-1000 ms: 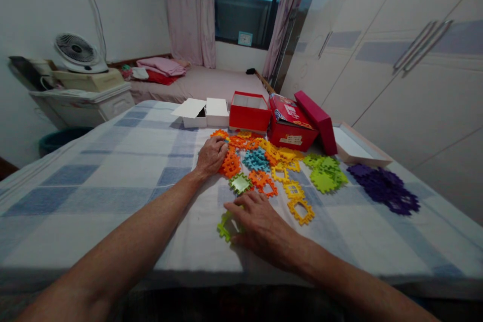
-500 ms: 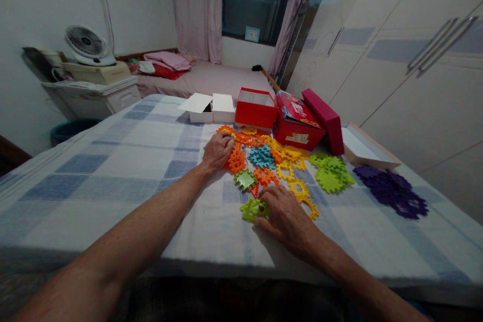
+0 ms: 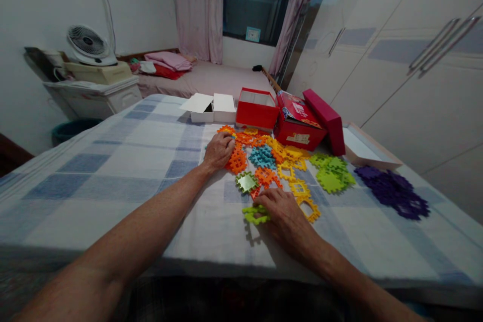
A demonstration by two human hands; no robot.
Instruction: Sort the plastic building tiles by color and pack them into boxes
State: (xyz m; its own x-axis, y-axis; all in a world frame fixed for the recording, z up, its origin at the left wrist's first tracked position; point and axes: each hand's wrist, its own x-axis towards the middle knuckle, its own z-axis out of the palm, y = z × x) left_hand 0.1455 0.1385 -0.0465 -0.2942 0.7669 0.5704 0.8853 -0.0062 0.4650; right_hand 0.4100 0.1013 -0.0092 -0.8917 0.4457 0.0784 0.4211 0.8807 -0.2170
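My right hand (image 3: 285, 214) is closed on a lime-green toothed plastic building piece (image 3: 255, 215), gripped at its right side. The piece is raised a little off the cloth and throws a shadow below it. My left hand (image 3: 219, 150) rests with bent fingers at the left edge of the orange toothed pieces (image 3: 237, 158). A bit of blue shows by its fingertips, but what lies under them is hidden. Between the hands lies a green-rimmed piece with a shiny centre (image 3: 247, 181). Turquoise pieces (image 3: 263, 157) are heaped beyond it, and yellow pieces (image 3: 300, 188) lie to the right.
Lime-green pieces (image 3: 332, 173) and dark purple pieces (image 3: 392, 191) lie in piles at the right on the checked tablecloth (image 3: 151, 161). White boxes (image 3: 224, 108), an open red box (image 3: 256, 110), a printed red box (image 3: 300, 123) and a shallow tray (image 3: 392, 163) stand along the back.
My right hand has lifted the lime-green piece from the cloth and tilted it. My left hand has stayed in place.
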